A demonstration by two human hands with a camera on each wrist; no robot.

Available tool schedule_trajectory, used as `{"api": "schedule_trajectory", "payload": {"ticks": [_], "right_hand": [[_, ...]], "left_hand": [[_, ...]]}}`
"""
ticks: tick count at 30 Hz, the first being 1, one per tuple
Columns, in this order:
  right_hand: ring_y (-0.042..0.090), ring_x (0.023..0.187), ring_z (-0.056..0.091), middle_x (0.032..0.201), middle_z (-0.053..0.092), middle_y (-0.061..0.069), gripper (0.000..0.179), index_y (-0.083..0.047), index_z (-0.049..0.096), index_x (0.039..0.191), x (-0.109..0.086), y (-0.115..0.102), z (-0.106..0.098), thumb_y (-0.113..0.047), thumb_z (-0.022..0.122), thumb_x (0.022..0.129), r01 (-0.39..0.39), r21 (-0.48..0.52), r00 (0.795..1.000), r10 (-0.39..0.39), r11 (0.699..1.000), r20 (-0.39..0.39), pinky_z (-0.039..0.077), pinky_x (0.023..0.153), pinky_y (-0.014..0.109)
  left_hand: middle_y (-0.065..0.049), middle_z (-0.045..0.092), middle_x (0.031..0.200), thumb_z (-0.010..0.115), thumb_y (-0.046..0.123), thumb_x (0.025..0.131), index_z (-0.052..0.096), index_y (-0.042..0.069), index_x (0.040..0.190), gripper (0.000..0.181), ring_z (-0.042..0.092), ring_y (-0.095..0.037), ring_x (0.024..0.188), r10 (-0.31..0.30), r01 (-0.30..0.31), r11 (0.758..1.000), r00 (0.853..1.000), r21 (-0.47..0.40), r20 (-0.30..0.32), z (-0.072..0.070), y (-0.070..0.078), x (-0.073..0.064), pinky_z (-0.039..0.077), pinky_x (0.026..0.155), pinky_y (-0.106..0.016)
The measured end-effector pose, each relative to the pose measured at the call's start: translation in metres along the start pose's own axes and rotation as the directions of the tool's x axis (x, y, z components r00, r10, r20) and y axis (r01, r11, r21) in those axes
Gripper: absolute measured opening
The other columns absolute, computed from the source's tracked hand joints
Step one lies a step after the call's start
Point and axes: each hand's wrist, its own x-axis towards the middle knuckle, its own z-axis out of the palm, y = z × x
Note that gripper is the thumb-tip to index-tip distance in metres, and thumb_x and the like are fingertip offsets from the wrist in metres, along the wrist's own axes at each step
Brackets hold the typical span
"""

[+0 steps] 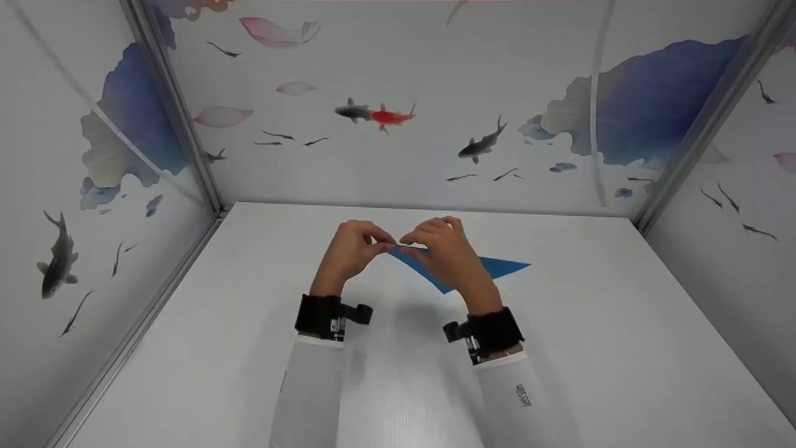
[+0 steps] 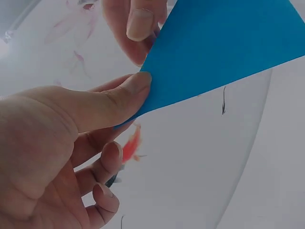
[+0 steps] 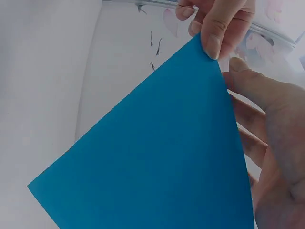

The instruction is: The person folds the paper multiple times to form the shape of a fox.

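Note:
A blue sheet of paper [image 1: 505, 267], folded to a triangle, is held up over the table. My left hand [image 1: 349, 250] pinches its narrow corner; in the left wrist view the thumb [image 2: 136, 86] lies flat on the blue face with the forefinger behind. Along the folded edge is my right hand [image 1: 449, 256]. In the right wrist view its fingers [image 3: 250, 114] reach behind that edge, while the thumb [image 3: 238, 65] stands just off the paper. The paper's wide part hangs toward the right, partly hidden by the right hand in the head view.
The white table [image 1: 205, 348] spreads beneath both hands. Printed wall panels [image 1: 398, 168] with fish and petals enclose it at the back and sides, joined by metal corner posts [image 1: 180, 106]. Each wrist wears a black strap [image 1: 318, 315] with a small camera.

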Motion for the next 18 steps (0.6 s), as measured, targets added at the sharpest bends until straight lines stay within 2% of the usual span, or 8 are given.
{"api": "schedule_trajectory", "payload": {"ticks": [5, 13, 18], "right_hand": [[0.015, 0.098, 0.06, 0.088, 0.073, -0.007, 0.013, -0.024, 0.076, 0.099, 0.0028, -0.0044, 0.0, -0.029, 0.069, 0.09, 0.039, -0.028, 0.998, -0.04, 0.999, -0.04, 0.034, 0.1, 0.049], [0.017, 0.098, 0.057, 0.089, 0.072, -0.005, 0.009, -0.021, 0.074, 0.096, 0.0047, -0.0017, 0.0058, -0.026, 0.067, 0.091, 0.045, -0.099, 0.993, -0.055, 0.994, -0.102, 0.028, 0.102, 0.056], [0.017, 0.097, 0.057, 0.089, 0.072, -0.004, 0.011, -0.02, 0.073, 0.096, 0.0047, 0.0007, 0.0086, -0.026, 0.065, 0.093, 0.024, -0.079, 0.991, -0.035, 0.997, -0.128, 0.027, 0.101, 0.056]], "left_hand": [[0.012, 0.07, 0.089, 0.075, 0.021, 0.086, 0.079, 0.024, 0.089, 0.006, 0.059, -0.008, 0.088, 0.016, -0.016, 1.0, 1.0, 0.009, 0.002, -0.0021, 0.0051, -0.0003, 0.047, 0.079, -0.031], [0.01, 0.071, 0.09, 0.074, 0.024, 0.087, 0.077, 0.023, 0.092, 0.007, 0.059, -0.011, 0.089, 0.031, -0.031, 0.999, 0.999, 0.011, -0.023, 0.0044, 0.0067, 0.0036, 0.047, 0.081, -0.03], [0.01, 0.071, 0.091, 0.072, 0.025, 0.088, 0.076, 0.023, 0.094, 0.008, 0.059, -0.009, 0.087, 0.011, -0.013, 1.0, 0.999, -0.029, -0.045, 0.0069, 0.0043, 0.0042, 0.049, 0.079, -0.029]]}}
